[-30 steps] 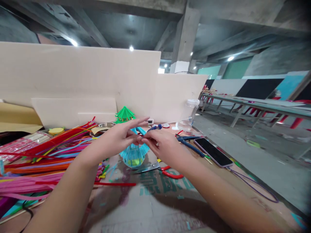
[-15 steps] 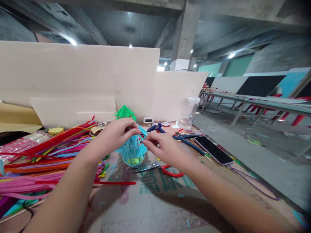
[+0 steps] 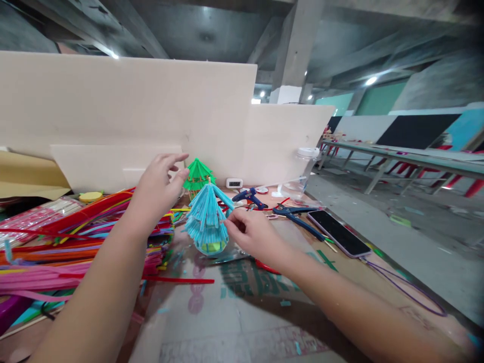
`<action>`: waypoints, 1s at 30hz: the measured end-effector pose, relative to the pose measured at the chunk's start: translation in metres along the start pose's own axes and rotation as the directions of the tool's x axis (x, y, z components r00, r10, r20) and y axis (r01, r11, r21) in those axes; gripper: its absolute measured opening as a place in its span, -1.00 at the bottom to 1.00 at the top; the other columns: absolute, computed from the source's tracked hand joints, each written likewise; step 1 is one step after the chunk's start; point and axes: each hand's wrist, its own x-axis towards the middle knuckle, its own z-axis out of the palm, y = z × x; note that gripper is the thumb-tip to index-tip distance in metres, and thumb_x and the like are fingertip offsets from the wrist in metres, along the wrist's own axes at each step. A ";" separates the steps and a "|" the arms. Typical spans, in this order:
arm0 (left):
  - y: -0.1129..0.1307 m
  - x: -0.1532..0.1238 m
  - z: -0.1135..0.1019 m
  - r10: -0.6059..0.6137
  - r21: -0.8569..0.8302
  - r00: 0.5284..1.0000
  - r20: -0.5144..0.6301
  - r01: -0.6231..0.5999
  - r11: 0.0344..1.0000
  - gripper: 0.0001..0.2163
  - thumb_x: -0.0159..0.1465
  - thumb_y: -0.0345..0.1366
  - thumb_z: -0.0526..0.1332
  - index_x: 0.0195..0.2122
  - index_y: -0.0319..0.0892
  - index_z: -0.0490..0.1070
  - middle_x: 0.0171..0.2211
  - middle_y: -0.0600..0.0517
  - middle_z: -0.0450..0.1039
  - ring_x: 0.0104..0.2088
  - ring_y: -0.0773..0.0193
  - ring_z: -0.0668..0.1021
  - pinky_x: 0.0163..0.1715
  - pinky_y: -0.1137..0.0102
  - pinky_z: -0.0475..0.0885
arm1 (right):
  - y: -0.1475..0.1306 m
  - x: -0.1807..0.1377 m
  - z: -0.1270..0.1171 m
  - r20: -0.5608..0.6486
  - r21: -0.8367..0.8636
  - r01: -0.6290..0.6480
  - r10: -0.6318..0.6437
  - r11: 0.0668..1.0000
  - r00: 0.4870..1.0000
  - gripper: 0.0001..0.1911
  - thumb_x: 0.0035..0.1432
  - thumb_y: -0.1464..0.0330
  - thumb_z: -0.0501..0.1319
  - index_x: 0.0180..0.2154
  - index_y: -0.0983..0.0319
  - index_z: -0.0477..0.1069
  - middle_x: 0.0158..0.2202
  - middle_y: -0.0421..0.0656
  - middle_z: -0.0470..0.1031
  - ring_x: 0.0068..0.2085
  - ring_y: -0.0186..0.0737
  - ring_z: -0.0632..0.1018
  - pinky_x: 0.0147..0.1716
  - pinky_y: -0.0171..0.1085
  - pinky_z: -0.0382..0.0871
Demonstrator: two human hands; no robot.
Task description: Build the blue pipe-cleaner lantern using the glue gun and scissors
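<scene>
A small tiered model [image 3: 206,219] covered in light-blue pipe cleaner pieces stands upright on the table, a pointed stick tip at its top. My right hand [image 3: 253,232] is at its right side, thumb and fingers pinched at the lower end of a light-blue pipe cleaner strip [image 3: 224,196] that slopes down from the peak. My left hand [image 3: 161,184] is raised to the left of the model, apart from it, fingers spread and holding nothing. Behind stands a similar model with a green roof [image 3: 197,171]. Scissors with red handles [image 3: 267,266] lie partly hidden below my right hand.
Bundles of coloured pipe cleaners [image 3: 94,247] cover the left side. A blue glue gun [image 3: 250,196], blue-handled pliers [image 3: 298,219], a phone [image 3: 339,233] and a clear jar [image 3: 298,174] are at the right. A small white digital timer [image 3: 234,183] stands by the pale board [image 3: 132,101].
My left hand has let go of the blue strip and moved left and up, uncovering the model's top. My right hand stays at the model's right side. The view has shifted slightly.
</scene>
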 end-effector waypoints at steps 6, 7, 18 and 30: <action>0.002 -0.002 0.025 -0.090 -0.113 0.966 0.241 0.120 0.986 -0.56 0.25 -0.01 0.09 0.01 -0.19 0.44 -0.01 -0.10 0.48 -0.08 0.08 0.51 -0.08 0.26 0.39 | -0.002 -0.004 0.003 -0.004 -0.071 0.027 -0.028 0.997 1.000 -0.80 0.15 0.40 0.12 -0.53 0.23 0.28 -0.61 -0.28 0.30 -0.56 -0.40 0.27 -0.53 -0.35 -0.02; 0.002 -0.002 0.028 -0.083 -0.133 0.964 0.251 0.119 0.984 -0.56 0.25 -0.02 0.09 0.00 -0.21 0.45 -0.02 -0.10 0.48 -0.06 0.08 0.51 -0.07 0.26 0.39 | -0.002 -0.004 0.003 0.001 -0.070 0.027 -0.027 0.997 1.000 -0.80 0.14 0.40 0.12 -0.53 0.23 0.28 -0.60 -0.28 0.31 -0.56 -0.40 0.28 -0.53 -0.36 -0.02; 0.002 -0.002 0.032 -0.094 -0.130 0.956 0.277 0.134 0.982 -0.61 0.23 -0.02 0.10 -0.14 -0.19 0.51 -0.34 -0.02 0.56 -0.33 0.16 0.54 -0.29 0.33 0.41 | -0.003 -0.003 0.014 0.022 -0.018 -0.067 0.068 0.998 0.997 -0.76 0.15 0.36 0.10 -0.56 0.23 0.30 -0.62 -0.28 0.31 -0.56 -0.40 0.30 -0.53 -0.36 -0.01; 0.000 -0.001 0.031 -0.089 -0.113 0.953 0.289 0.126 0.986 -0.60 0.23 0.00 0.09 -0.14 -0.19 0.50 -0.39 0.00 0.54 -0.41 0.19 0.51 -0.36 0.37 0.38 | 0.000 -0.003 0.024 0.065 0.138 -0.119 0.111 0.983 0.992 -0.70 0.23 0.30 0.07 -0.53 0.23 0.34 -0.58 -0.25 0.41 -0.54 -0.38 0.35 -0.53 -0.37 0.05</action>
